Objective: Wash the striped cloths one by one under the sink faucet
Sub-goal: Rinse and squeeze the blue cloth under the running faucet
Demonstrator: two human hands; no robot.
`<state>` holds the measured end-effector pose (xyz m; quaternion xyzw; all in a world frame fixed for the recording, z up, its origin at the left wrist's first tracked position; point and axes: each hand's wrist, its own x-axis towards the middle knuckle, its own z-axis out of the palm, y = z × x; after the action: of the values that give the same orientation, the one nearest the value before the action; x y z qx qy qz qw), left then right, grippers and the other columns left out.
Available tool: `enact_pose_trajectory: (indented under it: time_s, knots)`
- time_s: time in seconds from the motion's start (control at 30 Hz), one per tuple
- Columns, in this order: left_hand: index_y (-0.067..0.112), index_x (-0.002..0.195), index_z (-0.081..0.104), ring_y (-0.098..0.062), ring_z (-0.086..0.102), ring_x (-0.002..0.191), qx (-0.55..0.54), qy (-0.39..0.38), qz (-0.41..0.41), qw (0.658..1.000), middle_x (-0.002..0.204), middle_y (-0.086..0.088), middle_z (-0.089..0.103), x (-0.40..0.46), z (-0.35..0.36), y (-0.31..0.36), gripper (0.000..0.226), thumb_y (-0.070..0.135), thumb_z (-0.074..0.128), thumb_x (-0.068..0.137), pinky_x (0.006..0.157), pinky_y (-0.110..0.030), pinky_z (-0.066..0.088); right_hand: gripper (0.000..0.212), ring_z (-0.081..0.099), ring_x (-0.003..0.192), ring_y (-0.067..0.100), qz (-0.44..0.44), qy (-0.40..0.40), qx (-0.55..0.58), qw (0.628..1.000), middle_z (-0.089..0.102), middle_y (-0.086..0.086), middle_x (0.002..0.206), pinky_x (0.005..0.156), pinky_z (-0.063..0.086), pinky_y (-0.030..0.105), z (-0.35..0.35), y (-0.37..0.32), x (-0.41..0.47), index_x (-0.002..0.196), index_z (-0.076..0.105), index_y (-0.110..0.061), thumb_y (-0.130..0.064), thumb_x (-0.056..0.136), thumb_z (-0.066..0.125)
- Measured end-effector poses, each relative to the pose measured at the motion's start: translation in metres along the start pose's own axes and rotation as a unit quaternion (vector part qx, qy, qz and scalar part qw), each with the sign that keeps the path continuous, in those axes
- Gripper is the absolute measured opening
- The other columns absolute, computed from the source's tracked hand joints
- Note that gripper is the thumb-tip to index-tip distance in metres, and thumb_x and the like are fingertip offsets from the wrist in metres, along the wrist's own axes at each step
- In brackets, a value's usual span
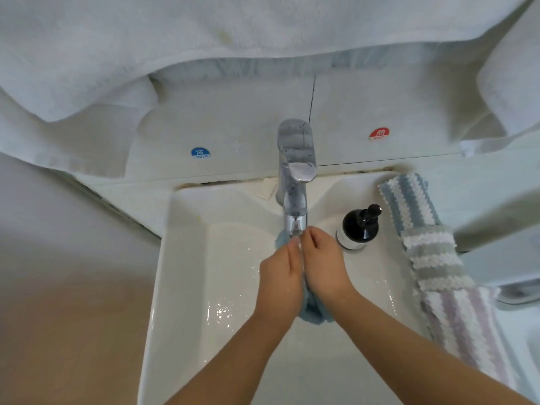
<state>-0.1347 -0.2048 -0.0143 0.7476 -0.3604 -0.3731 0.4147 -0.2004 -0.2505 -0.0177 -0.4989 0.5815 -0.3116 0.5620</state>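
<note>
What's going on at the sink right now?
A person is washing a blue cloth under the faucet, pressing it between the left hand and the right hand over the basin. Three more striped cloths lie along the sink's right edge: a blue-striped cloth, a grey-striped cloth and a lilac-striped cloth. A dark soap bottle stands beside the faucet.

Four cloths [409, 206], one bottle [358, 228], one faucet [295, 171]

Both hands [304, 267] press a blue cloth [314, 309] under the faucet [295, 182].
</note>
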Motion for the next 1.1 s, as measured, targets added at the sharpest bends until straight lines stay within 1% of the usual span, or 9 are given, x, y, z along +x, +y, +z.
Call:
enact_pose_trajectory:
  time_s: [0.07, 0.2, 0.33, 0.5, 0.6, 0.73, 0.83, 0.93, 1.1]
  knots:
    - [0.013, 0.073, 0.055, -0.006, 0.054, 0.058, -0.026, 0.011, -0.013, 1.000, 0.064, 0.002, 0.058, 0.010, -0.006, -0.001, 0.042, 0.035, 0.038, 0.104, 0.053, -0.012, 0.042, 0.038, 0.051, 0.056, 0.006, -0.019, -0.005, -0.001, 1.000, 0.056, 0.003, 0.063, 0.053, 0.045, 0.018, 0.003, 0.003, -0.011, 0.075, 0.055, -0.001, -0.030, 0.100, 0.049]
    - [0.010, 0.074, 0.059, -0.020, 0.065, 0.071, -0.076, 0.008, -0.024, 0.997, 0.073, -0.005, 0.067, 0.023, -0.009, -0.001, 0.042, 0.036, 0.042, 0.103, 0.069, -0.031, 0.053, 0.035, 0.054, 0.055, 0.003, -0.049, -0.006, -0.007, 0.999, 0.056, -0.003, 0.058, 0.054, 0.046, 0.019, 0.004, -0.001, -0.021, 0.071, 0.056, -0.007, -0.027, 0.099, 0.050]
    - [0.020, 0.070, 0.053, -0.010, 0.056, 0.065, 0.020, -0.020, 0.003, 1.000, 0.066, 0.003, 0.058, 0.003, -0.001, -0.001, 0.041, 0.033, 0.036, 0.105, 0.061, -0.021, 0.044, 0.034, 0.051, 0.059, 0.008, -0.013, 0.010, -0.003, 1.000, 0.058, 0.007, 0.066, 0.057, 0.048, 0.027, 0.001, -0.001, 0.001, 0.071, 0.053, -0.005, -0.023, 0.100, 0.048]
    - [0.015, 0.065, 0.052, -0.002, 0.051, 0.054, -0.090, 0.038, -0.030, 0.995, 0.057, 0.008, 0.056, 0.018, -0.009, 0.002, 0.043, 0.031, 0.043, 0.103, 0.055, -0.016, 0.044, 0.033, 0.055, 0.057, 0.004, -0.059, -0.026, -0.026, 0.998, 0.058, -0.003, 0.060, 0.056, 0.047, 0.018, 0.005, 0.001, -0.022, 0.072, 0.057, -0.008, -0.027, 0.099, 0.050]
    - [0.019, 0.067, 0.053, -0.007, 0.055, 0.061, -0.038, 0.011, -0.013, 0.999, 0.061, 0.007, 0.057, 0.007, 0.000, 0.000, 0.039, 0.026, 0.043, 0.103, 0.060, -0.019, 0.044, 0.034, 0.053, 0.061, 0.010, -0.022, -0.005, -0.025, 0.999, 0.058, 0.006, 0.066, 0.058, 0.047, 0.023, 0.001, -0.002, -0.001, 0.076, 0.056, -0.003, -0.027, 0.099, 0.050]
    - [0.011, 0.072, 0.056, 0.003, 0.054, 0.053, -0.045, 0.029, -0.024, 0.998, 0.062, 0.003, 0.058, 0.009, -0.004, -0.001, 0.043, 0.033, 0.036, 0.104, 0.052, -0.010, 0.040, 0.036, 0.051, 0.056, 0.003, -0.023, -0.014, -0.021, 0.999, 0.056, -0.006, 0.059, 0.053, 0.042, 0.015, 0.004, 0.004, -0.011, 0.070, 0.056, -0.010, -0.029, 0.100, 0.049]
    - [0.015, 0.067, 0.055, -0.002, 0.055, 0.056, -0.066, 0.055, -0.018, 0.996, 0.062, 0.003, 0.060, 0.015, -0.009, 0.000, 0.047, 0.037, 0.036, 0.104, 0.059, -0.021, 0.045, 0.035, 0.054, 0.056, 0.002, -0.050, -0.027, -0.028, 0.998, 0.057, -0.004, 0.058, 0.055, 0.045, 0.016, 0.007, 0.005, -0.026, 0.071, 0.057, -0.009, -0.029, 0.099, 0.050]
    - [0.023, 0.065, 0.053, -0.001, 0.055, 0.057, -0.031, 0.018, -0.007, 0.999, 0.062, 0.005, 0.058, 0.003, -0.002, 0.000, 0.042, 0.033, 0.039, 0.104, 0.061, -0.023, 0.045, 0.034, 0.055, 0.061, 0.008, -0.010, 0.001, 0.000, 1.000, 0.060, 0.008, 0.068, 0.057, 0.048, 0.020, 0.004, 0.000, -0.005, 0.076, 0.057, -0.005, -0.027, 0.100, 0.049]
    - [0.019, 0.070, 0.057, 0.004, 0.058, 0.056, -0.076, 0.052, -0.009, 0.996, 0.060, 0.006, 0.061, 0.009, -0.010, 0.002, 0.044, 0.036, 0.035, 0.104, 0.055, -0.013, 0.043, 0.036, 0.050, 0.053, 0.002, -0.039, -0.016, -0.004, 0.999, 0.054, -0.007, 0.056, 0.052, 0.043, 0.015, 0.008, 0.003, -0.027, 0.070, 0.055, -0.009, -0.029, 0.099, 0.049]
